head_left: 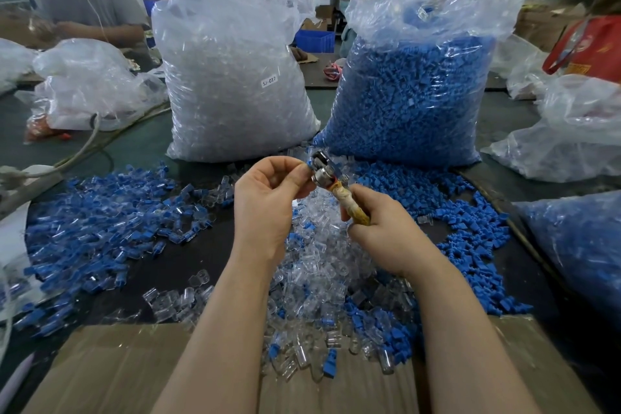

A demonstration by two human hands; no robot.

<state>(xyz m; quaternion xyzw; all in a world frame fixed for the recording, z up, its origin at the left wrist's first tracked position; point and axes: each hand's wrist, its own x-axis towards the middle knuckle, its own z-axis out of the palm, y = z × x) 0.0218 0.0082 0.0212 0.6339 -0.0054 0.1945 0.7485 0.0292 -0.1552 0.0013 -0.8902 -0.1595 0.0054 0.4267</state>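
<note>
Blue-and-clear joined pieces (100,212) lie heaped on the dark counter (188,255) at the far left; I judge them to be the finished output. Next comes the left hand (265,202), raised above the counter, its grip pinched shut on a small part (308,165) of which only a blue edge shows. It holds that part against the metal head of a hand tool (322,171). Below, between the forearms, lies a loose pile of clear shells (319,262). The right hand (386,235) has its grip curled round the tool's taped handle. Further right lie loose blue caps (470,235). The step in hand looks like pressing the part in the tool's head. The next move probably calls for a steady squeeze with the part held square, then freeing it and dropping it on the left heap.
</note>
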